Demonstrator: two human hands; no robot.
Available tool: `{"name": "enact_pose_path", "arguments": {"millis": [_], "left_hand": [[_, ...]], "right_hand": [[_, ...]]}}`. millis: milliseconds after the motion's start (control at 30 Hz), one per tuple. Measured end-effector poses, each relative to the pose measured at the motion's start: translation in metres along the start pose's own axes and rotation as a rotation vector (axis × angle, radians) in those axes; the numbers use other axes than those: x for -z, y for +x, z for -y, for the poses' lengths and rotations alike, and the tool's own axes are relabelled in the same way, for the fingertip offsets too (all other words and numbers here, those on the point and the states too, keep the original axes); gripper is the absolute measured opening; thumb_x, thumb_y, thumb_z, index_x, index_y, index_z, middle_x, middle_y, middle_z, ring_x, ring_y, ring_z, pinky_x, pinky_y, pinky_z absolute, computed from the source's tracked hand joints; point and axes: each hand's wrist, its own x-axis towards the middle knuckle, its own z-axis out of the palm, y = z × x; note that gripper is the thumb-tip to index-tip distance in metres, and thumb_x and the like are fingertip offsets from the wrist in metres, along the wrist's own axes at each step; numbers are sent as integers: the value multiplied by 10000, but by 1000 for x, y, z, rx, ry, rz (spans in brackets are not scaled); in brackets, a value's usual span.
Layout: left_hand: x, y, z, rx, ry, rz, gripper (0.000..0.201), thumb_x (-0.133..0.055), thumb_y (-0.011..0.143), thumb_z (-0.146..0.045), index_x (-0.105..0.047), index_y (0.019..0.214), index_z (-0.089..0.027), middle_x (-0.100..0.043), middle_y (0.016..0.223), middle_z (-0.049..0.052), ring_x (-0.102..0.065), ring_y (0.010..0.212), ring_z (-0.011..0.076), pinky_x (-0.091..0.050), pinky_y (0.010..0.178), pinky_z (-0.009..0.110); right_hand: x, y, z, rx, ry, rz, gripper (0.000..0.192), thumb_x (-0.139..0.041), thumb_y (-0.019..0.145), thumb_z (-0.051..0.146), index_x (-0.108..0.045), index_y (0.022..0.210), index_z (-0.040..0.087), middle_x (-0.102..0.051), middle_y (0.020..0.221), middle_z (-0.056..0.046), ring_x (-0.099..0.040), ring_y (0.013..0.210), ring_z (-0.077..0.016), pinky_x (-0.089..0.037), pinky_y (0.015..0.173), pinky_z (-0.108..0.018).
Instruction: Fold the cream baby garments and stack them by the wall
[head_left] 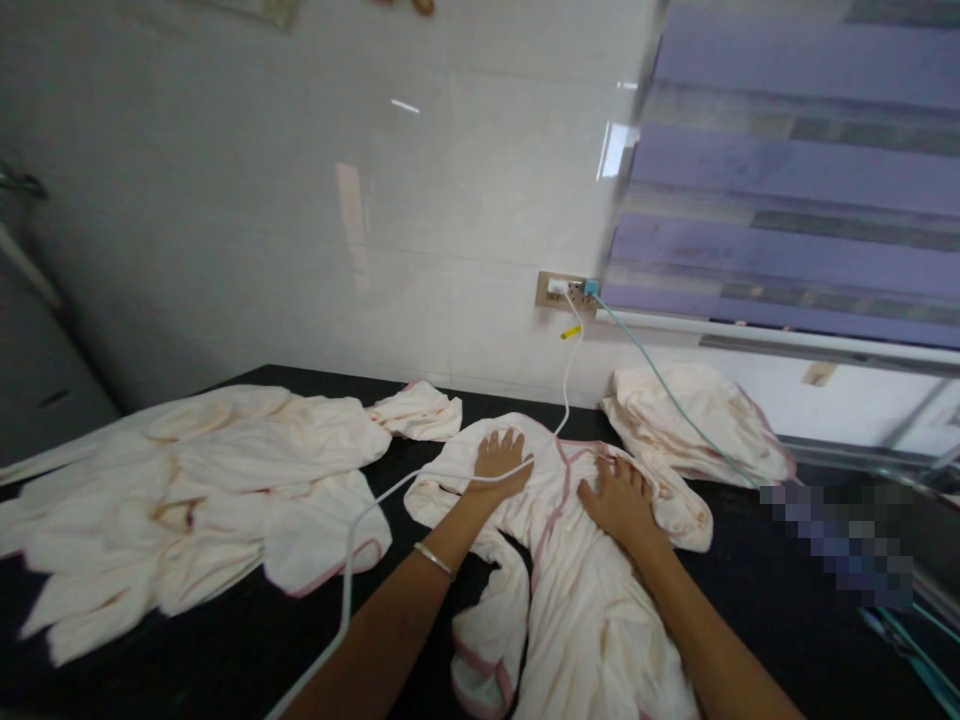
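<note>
A: What are the hands on?

B: Both lie flat on a cream baby garment with pink trim (570,560) spread on the black countertop (750,600). The left hand (499,462) presses palm-down on the garment's upper left part, fingers spread apart and gripping nothing. The right hand (619,498) rests palm-down just right of the pink front seam, fingers also splayed, clamped on nothing.

A: And where does that garment lie?

B: Straight below the wall socket (564,292), with its lower end running toward the near edge of the counter.

A: Anything crossing it?

B: A white cable (352,560) drops from the socket, passes over the top of the garment, runs under the left hand's wrist area and trails off to the near left. A teal cable (675,400) leaves the same socket and slants down to the right.

A: What else is around?

B: Left of the socket, a big pile of the same cream cloths (195,500) covers the counter. A smaller folded heap (697,420) sits just below and right of the socket, under the teal cable. There is a silver bangle (433,558) on the left wrist.
</note>
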Motion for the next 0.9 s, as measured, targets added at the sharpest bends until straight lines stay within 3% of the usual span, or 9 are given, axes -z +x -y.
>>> {"name": "enact_pose_path", "arguments": {"millis": [100, 233, 400, 467, 567, 700, 800, 900], "left_hand": [[3, -7, 9, 31, 27, 87, 680, -417, 992, -595, -410, 1567, -231, -288, 1673, 131, -208, 1546, 393, -160, 1235, 566], [18, -11, 24, -12, 10, 194, 779, -425, 956, -687, -364, 1596, -248, -215, 1696, 120, -156, 1558, 396, -157, 1243, 548], [41, -22, 19, -73, -21, 250, 730, -529, 951, -576, -384, 1578, -231, -234, 1691, 132, -148, 1561, 387, -175, 1237, 567], [46, -28, 1, -157, -46, 174, 617, -507, 984, -458, -423, 1542, -209, -319, 1660, 134, -231, 1547, 327, -231, 1238, 488], [48, -35, -32, -265, -115, 53, 435, -442, 1009, -401, -554, 1386, -215, -579, 1442, 112, -526, 1349, 249, -411, 1120, 363], [46, -44, -54, -219, -30, 166, 320, -459, 971, -373, -686, 1095, -185, -716, 1113, 127, -695, 1032, 271, -529, 866, 358], [48, -46, -51, -233, 40, 257, 303, -456, 939, -297, -714, 1007, -151, -737, 1060, 168, -715, 986, 294, -524, 795, 356], [53, -44, -45, -272, 40, 289, 296, -451, 924, -260, -722, 969, -149, -750, 1018, 165, -722, 941, 275, -511, 761, 333]], "right_hand": [[3, 2, -5, -6, 17, 36, 764, -500, 912, 598, -408, 1552, 191, -296, 1614, -228, -319, 1451, -439, -239, 1126, -608], [9, 1, -9, 42, 48, -20, 806, -533, 891, 639, -389, 1560, 212, -287, 1623, -205, -277, 1469, -428, -245, 1131, -606], [19, 6, -16, 130, 134, -136, 568, -442, 988, 492, -529, 1451, 175, -454, 1510, -188, -412, 1369, -333, -339, 1107, -448], [21, 9, -18, 150, 156, -159, 494, -413, 1006, 419, -593, 1384, 156, -511, 1434, -188, -461, 1303, -313, -356, 1086, -410], [19, 11, -19, 134, 169, -176, 498, -464, 982, 363, -572, 1423, 156, -544, 1339, -181, -515, 1203, -293, -380, 1045, -377], [11, 10, -20, 93, 111, -114, 585, -546, 932, 334, -507, 1497, 187, -567, 1244, -172, -542, 1158, -300, -384, 1021, -387], [6, 9, -19, 82, 66, -66, 575, -525, 935, 348, -522, 1482, 172, -579, 1246, -191, -533, 1206, -332, -369, 1040, -423], [3, 9, -18, 75, 66, -62, 648, -505, 935, 367, -430, 1541, 150, -568, 1327, -209, -530, 1237, -349, -357, 1062, -445]]}}
